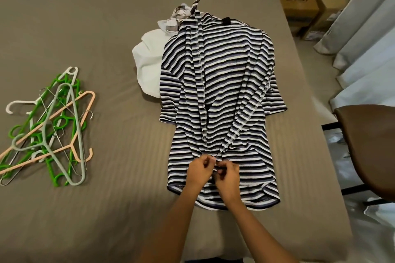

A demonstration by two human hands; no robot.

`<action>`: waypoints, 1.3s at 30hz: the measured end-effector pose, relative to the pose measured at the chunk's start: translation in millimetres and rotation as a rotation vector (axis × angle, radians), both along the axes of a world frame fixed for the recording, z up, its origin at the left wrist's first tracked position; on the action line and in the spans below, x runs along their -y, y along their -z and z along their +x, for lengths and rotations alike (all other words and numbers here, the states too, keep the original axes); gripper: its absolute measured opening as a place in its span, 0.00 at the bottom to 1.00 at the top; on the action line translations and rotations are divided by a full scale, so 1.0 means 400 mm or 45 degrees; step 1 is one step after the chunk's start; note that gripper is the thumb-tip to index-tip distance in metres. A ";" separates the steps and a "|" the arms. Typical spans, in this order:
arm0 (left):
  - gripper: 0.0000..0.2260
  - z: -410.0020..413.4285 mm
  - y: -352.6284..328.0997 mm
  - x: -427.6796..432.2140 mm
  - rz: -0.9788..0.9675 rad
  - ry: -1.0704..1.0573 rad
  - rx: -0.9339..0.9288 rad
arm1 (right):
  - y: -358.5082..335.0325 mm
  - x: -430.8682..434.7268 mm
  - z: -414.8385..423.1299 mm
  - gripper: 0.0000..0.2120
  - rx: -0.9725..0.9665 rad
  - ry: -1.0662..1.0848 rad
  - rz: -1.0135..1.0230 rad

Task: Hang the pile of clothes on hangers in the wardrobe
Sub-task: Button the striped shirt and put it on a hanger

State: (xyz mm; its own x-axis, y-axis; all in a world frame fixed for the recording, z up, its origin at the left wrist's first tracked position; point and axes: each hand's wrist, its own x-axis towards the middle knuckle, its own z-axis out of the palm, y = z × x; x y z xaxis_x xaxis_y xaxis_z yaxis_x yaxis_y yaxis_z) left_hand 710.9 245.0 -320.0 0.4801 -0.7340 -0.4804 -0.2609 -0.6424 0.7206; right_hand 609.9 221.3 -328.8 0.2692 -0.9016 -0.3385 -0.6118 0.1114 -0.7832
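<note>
Okay, far left: a tangled heap of hangers [49, 126] on the grey-brown bed [106, 28], green plastic, peach, pale grey and thin wire ones with hooks interlocked. None is picked up yet. Mid-bed is the clothes pile. A white garment [149, 64] and a plaid piece [181, 11] stick out at the far left edge from under a striped T-shirt [224, 60]. The T-shirt lies spread lengthwise, neck end away from the person, with its overlock seams and label showing, so it's probably inside out.

Near the hem, the left hand [199, 170] and right hand [227, 175] sit close together, almost touching. Both have fingers curled, pinching a bunched fold of the striped fabric where two seams converge.

Right of the bed are a brown padded chair [367, 145], a cardboard box [299, 2] and curtains [363, 17]. The wardrobe is not in view.

The step looks like sorting out the shirt before hangering, and the task is barely started. To do it well:
- work out the bunch and get the shirt the right way out
- lift it clear of the garments beneath so they don't drag
- pull one hanger out by its hook so the heap doesn't come along — then feed it up through the hem rather than stretching the neck
</note>
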 end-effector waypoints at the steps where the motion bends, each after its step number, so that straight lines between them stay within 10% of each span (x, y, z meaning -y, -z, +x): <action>1: 0.13 -0.004 -0.003 0.005 0.012 -0.033 -0.016 | -0.003 -0.009 0.001 0.15 0.049 0.069 0.022; 17: 0.04 -0.065 -0.057 0.009 0.077 0.144 0.176 | -0.069 -0.132 -0.084 0.17 0.203 -0.130 -0.192; 30: 0.08 -0.116 -0.039 -0.064 -0.280 -0.226 -0.495 | -0.110 0.034 -0.055 0.06 0.179 0.358 -0.052; 35: 0.05 -0.068 -0.005 -0.068 -0.204 -0.609 -0.081 | -0.085 0.039 -0.081 0.12 0.032 0.341 -0.173; 39: 0.11 -0.059 -0.002 -0.031 0.080 -0.347 0.002 | -0.072 0.022 -0.087 0.08 -0.094 0.291 -0.268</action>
